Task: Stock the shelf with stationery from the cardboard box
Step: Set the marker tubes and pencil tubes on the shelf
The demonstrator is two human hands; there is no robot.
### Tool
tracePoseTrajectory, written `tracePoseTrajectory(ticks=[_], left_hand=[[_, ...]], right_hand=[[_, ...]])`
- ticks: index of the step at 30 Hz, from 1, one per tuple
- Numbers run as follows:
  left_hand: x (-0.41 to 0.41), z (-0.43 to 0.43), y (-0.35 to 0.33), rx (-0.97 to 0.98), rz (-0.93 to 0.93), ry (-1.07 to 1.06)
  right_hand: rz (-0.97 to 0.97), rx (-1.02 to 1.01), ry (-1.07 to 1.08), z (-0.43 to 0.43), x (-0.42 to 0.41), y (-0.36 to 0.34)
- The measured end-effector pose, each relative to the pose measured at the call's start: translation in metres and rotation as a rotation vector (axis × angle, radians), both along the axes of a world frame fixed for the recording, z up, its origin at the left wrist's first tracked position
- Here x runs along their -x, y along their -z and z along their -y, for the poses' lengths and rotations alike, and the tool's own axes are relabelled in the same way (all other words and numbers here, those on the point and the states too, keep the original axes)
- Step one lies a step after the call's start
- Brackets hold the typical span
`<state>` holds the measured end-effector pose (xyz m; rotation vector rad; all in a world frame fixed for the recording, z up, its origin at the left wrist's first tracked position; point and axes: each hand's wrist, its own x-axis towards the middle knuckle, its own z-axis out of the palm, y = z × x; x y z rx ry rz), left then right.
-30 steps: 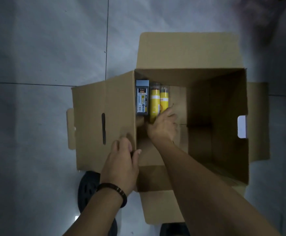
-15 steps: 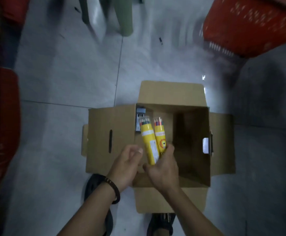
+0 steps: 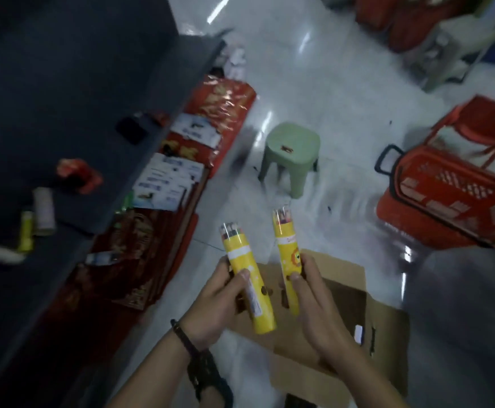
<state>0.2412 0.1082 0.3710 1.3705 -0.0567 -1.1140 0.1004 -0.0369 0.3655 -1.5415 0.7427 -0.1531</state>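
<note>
"Head view, looking down: what are the two hands doing?"

"Each one holds a yellow tube of coloured pencils with a clear cap. The left hand (image 3: 214,301) wraps its fingers round the middle of the left tube (image 3: 249,278), thumb across the front. The right hand (image 3: 314,307) grips the right tube (image 3: 289,254) near its lower half, thumb pressed on the label. A dark bracelet (image 3: 181,337) circles the left wrist."

"How do the tubes sit?"

"Both are roughly upright, tops leaning a little left. They are side by side and not touching."

"Where is the cardboard box?"

"The cardboard box (image 3: 343,290) stands open on the pale tiled floor, directly beneath the hands."

"And the shelf?"

"The shelf (image 3: 64,83) is a dark board on the left. It bears a pale cylinder (image 3: 44,212) and a few small blurred items. Across the floor stand a green stool (image 3: 292,148) and a red basket (image 3: 446,201)."
</note>
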Motion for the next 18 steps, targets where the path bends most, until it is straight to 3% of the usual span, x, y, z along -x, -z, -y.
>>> tracePoseTrajectory(ticks=[4, 7, 12, 18], left_hand=[[-0.023, -0.067, -0.121, 0.209, -0.030, -0.193], [-0.033, -0.124, -0.191, 0.261, 0.095, -0.291], [-0.052, -0.240, -0.266, 0.232, 0.239, -0.381], [-0.089, -0.381, -0.321, 0.254, 0.387, -0.511]], right_hand=[[0.135, -0.038, -0.117, -0.042, -0.043, -0.114], [0.199, -0.141, -0.156, -0.088, -0.076, -0.179], [0.293, -0.196, -0.242, -0.198, -0.125, -0.252], [0.389, -0.112, -0.483, -0.340, -0.186, -0.321]])
